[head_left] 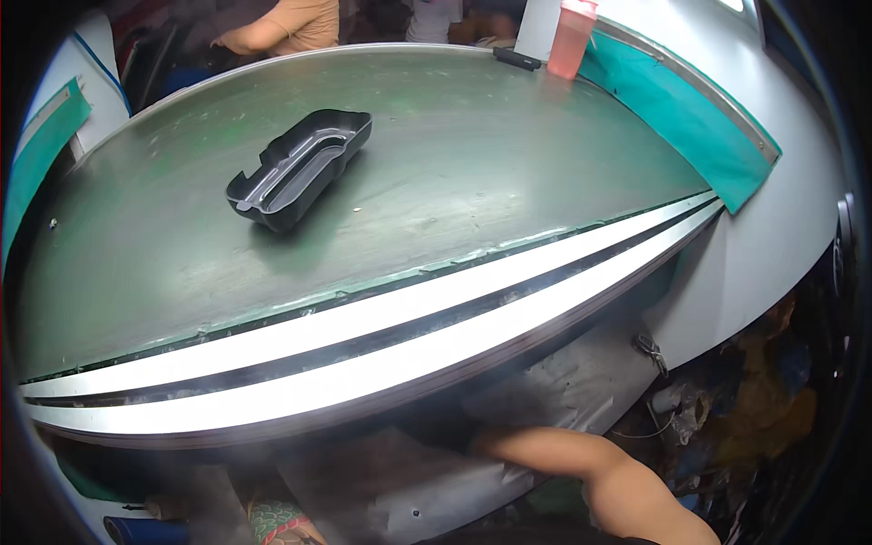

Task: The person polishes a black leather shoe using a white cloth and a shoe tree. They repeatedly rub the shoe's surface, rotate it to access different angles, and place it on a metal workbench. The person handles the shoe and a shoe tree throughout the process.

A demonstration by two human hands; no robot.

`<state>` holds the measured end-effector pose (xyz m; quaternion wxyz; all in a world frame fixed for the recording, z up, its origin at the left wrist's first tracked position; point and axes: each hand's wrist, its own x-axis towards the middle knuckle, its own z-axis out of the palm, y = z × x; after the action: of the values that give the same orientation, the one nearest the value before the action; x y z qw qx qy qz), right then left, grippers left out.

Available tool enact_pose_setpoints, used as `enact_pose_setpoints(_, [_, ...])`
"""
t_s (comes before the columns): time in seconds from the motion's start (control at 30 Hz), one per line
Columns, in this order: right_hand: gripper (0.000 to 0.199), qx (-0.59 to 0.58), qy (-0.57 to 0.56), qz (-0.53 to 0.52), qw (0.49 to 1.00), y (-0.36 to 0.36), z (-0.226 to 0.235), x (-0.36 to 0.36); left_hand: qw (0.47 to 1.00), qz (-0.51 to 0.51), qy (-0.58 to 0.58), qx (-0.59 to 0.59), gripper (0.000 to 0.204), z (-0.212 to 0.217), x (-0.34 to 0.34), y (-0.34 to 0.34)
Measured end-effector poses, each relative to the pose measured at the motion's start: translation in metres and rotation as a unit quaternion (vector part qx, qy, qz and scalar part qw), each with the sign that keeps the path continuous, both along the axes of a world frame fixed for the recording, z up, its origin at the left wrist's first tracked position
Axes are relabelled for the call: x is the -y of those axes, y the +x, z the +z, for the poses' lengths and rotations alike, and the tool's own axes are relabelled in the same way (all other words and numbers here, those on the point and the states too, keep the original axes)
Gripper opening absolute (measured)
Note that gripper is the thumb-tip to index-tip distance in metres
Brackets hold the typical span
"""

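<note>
My right arm (627, 486) comes in from the lower edge and bends left beneath the near edge of a green conveyor belt (454, 195). Its hand goes into the dark space there, beside a grey panel (581, 386), so the fingers and anything in them are hidden. I do not see my left hand. On the belt, left of the middle and out of reach of any visible hand, lies a long black plastic molded tray (304, 168). It sits slantwise with its hollow side up, and its rim has a notch.
Pale metal rails (300, 359) edge the belt's near side. At the far right stand a translucent red bottle (572, 41) and a small black object (517, 59). A teal flap (681, 113) hangs from a white housing (772, 227). Another person's arm (272, 32) shows beyond the belt.
</note>
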<state>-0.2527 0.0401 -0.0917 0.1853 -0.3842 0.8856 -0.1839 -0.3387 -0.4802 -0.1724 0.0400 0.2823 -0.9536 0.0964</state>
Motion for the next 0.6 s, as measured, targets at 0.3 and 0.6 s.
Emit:
enact_pose_setpoints(0.3, [0.040,0.064,-0.033,-0.022,0.997,0.045,0.006,-0.067,0.989,-0.003,0.127,-0.076,0.050,0.076,-0.083,0.079])
enact_pose_setpoints(0.6, [0.046,0.067,-0.119,0.004,0.991,0.062,-0.009,-0.091,0.901,-0.309,0.021,-0.303,0.049,0.140,-0.285,0.255])
